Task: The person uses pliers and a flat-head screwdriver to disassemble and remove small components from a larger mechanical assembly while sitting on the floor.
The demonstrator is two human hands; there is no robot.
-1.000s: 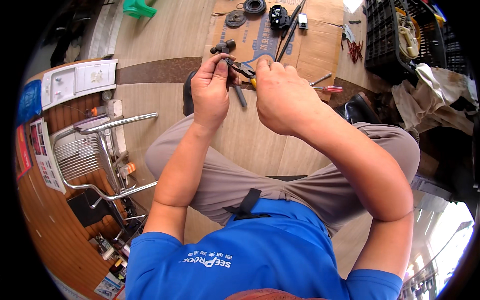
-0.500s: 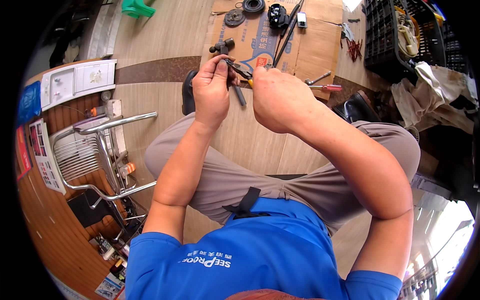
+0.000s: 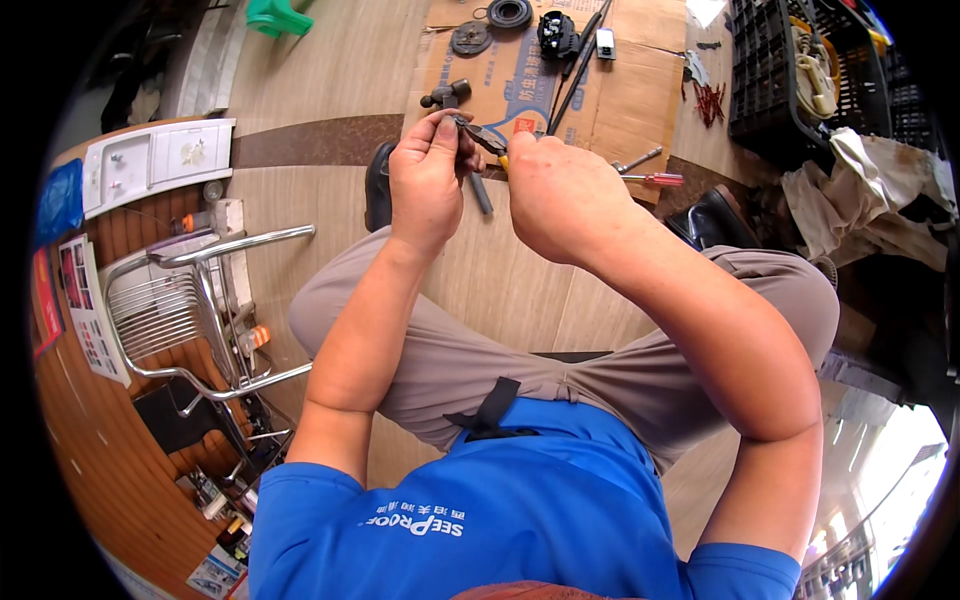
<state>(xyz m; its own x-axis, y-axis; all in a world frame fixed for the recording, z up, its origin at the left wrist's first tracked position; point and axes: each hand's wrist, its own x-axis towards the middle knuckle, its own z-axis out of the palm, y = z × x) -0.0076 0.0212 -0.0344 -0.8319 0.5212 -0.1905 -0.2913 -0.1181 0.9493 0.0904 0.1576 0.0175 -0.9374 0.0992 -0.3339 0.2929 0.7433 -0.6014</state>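
Observation:
My right hand [image 3: 570, 195] is wrapped round the handles of pliers [image 3: 487, 138], whose dark jaws point left toward my other hand; a bit of yellow grip shows. Thumb and fingers of my left hand [image 3: 428, 180] pinch a small dark piece at the jaws' tip, too small and covered to name. Beyond them a hammer [image 3: 447, 94] lies on a flattened cardboard sheet [image 3: 640, 100], its handle partly hidden behind my left hand. Just past my right hand are a screwdriver [image 3: 660, 180] with a red handle and a small metal wrench [image 3: 640, 160].
On the cardboard's far part lie a grey disc [image 3: 471, 38], a round ring part [image 3: 508, 12], a black motor-like part [image 3: 556, 35] and dark rods [image 3: 580, 75]. A black plastic crate [image 3: 770, 100] stands at right, by rags [image 3: 850, 190]. A metal-framed chair [image 3: 160, 310] is at left.
Both hands and the pliers have shifted very slightly to the right in the picture. The grip of each hand looks the same.

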